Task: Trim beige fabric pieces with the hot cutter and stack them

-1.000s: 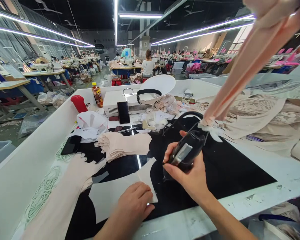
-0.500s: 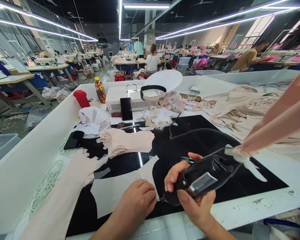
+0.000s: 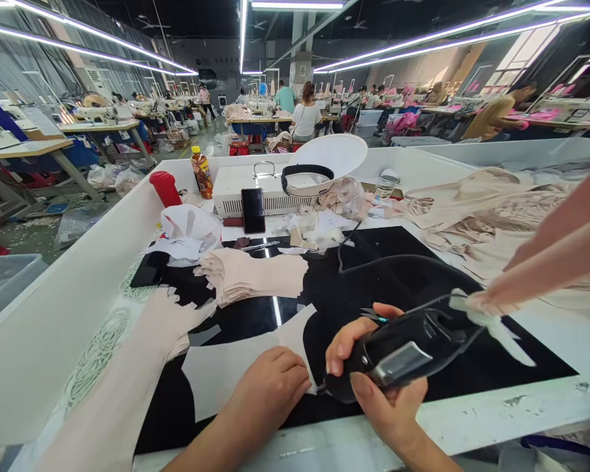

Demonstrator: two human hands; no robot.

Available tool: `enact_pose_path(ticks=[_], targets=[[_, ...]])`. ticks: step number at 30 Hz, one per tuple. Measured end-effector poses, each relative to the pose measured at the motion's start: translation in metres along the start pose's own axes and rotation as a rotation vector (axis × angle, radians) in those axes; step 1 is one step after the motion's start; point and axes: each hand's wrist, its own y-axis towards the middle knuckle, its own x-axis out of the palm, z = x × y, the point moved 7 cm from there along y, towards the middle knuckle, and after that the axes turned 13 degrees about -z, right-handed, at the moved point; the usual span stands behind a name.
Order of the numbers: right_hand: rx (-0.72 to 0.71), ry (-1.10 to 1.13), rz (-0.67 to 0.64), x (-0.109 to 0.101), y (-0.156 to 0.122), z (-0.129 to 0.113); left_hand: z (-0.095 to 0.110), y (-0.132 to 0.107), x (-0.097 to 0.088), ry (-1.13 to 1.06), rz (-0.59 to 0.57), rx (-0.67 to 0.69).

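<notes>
My right hand (image 3: 373, 387) is wrapped round a black hand-held electric tool (image 3: 403, 347) lying almost level above the black work surface (image 3: 373, 275); its nose sits at the edge of a pale cut fabric piece (image 3: 236, 367). A peach strap (image 3: 545, 262) tied to the tool's rear runs up and off to the right. My left hand (image 3: 270, 390) rests on that fabric piece with its fingers curled down, pressing it flat. A folded stack of peach pieces (image 3: 255, 275) lies behind, and a long peach panel (image 3: 128, 387) stretches along the left.
White walls (image 3: 78, 275) rim the table. At the back stand a white box (image 3: 260, 190) with a phone (image 3: 253, 210) leaning on it, a red cup (image 3: 165, 188), a bottle (image 3: 202, 172) and a white lamp shade (image 3: 329, 160). Beige fabric (image 3: 476, 216) is heaped on the right. People sit at sewing tables beyond.
My right hand has lowered the tool from tilted upright to almost level and brought its nose down to the fabric edge by my left hand. The strap now hangs lower, to the right.
</notes>
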Motion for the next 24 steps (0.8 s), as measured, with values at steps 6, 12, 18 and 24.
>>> enact_pose_path(ticks=[6, 12, 18, 24], targets=[[0.013, 0.007, -0.011, -0.001, -0.002, 0.001, -0.008, 0.006, 0.007, 0.032, -0.011, -0.066], [0.011, 0.009, -0.012, -0.002, -0.004, 0.002, -0.012, 0.008, 0.012, 0.061, 0.019, -0.079], [0.015, 0.013, -0.008, -0.002, -0.005, 0.005, -0.007, 0.005, 0.011, 0.039, 0.039, 0.003], [0.011, -0.011, -0.009, -0.002, -0.002, 0.004, -0.007, 0.004, 0.018, 0.037, -0.011, 0.094]])
